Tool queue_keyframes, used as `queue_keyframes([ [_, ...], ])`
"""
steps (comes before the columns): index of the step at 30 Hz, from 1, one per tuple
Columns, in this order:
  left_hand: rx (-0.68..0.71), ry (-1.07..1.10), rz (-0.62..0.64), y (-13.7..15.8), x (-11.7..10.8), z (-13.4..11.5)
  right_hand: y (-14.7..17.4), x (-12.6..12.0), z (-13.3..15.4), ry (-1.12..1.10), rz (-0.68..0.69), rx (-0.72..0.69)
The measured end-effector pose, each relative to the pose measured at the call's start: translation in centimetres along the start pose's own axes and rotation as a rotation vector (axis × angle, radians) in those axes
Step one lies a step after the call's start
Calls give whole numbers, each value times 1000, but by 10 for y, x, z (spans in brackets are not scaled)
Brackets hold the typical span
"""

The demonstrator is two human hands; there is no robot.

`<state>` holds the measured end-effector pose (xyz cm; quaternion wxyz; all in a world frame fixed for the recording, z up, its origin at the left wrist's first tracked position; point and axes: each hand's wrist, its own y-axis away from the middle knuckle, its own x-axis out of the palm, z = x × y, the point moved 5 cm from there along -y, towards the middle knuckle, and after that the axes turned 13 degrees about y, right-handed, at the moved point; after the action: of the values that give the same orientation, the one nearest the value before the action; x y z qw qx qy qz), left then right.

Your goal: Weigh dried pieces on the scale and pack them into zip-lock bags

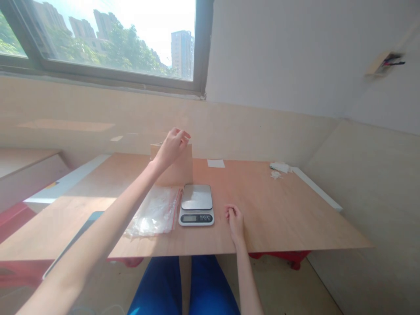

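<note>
My left hand [176, 142] reaches out over the top edge of a brown paper bag [180, 168] that stands upright at the back of the table. Its fingers are loosely bent and a little apart, and nothing shows in them. My right hand [235, 222] rests on the table with its fingers curled in, to the right of a kitchen scale [197, 203]; I see nothing in it. The scale has a bare metal plate and a dark display panel at the front. Left of the scale lies a stack of clear plastic zip bags [154, 212], partly covered by my left forearm.
A white paper slip [216, 163] lies near the wall. Small white papers [278, 168] sit at the back right of the wooden table [262, 210]. A flat dark-topped object [78, 232] overhangs the front left edge, partly behind my arm. Red stools [282, 258] stand below.
</note>
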<state>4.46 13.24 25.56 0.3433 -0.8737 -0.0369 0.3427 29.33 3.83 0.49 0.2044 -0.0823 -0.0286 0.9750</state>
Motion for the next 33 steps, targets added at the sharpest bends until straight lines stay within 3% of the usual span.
queue_keyframes([
  [2, 2, 144, 173, 15, 24, -5, 1, 0, 0, -5, 3, -1],
  [4, -153, 251, 444, 38, 58, 3, 1, 0, 0, -12, 10, 4],
  [5, -203, 262, 515, 50, 74, 7, 1, 0, 0, -15, 14, 11],
  [9, -317, 243, 612, 83, 117, 28, 1, 0, -1, -13, 12, 13],
  [12, -350, 200, 588, 89, 128, 35, 0, 0, -1, -6, 8, -4],
  [17, -307, 85, 447, 70, 108, 25, 1, 1, -1, -8, 22, 19],
  [23, -228, -125, 11, 13, 29, 17, 3, 0, 0, -12, 23, 30],
  [24, -217, -240, -64, 6, 16, 20, 3, 0, 1, -12, 21, 23],
  [27, -300, -444, 71, -4, 2, 39, 4, 0, 3, -9, 15, 19],
  [33, -395, -435, 296, 1, 0, 57, 4, 0, 4, -8, 19, 26],
])
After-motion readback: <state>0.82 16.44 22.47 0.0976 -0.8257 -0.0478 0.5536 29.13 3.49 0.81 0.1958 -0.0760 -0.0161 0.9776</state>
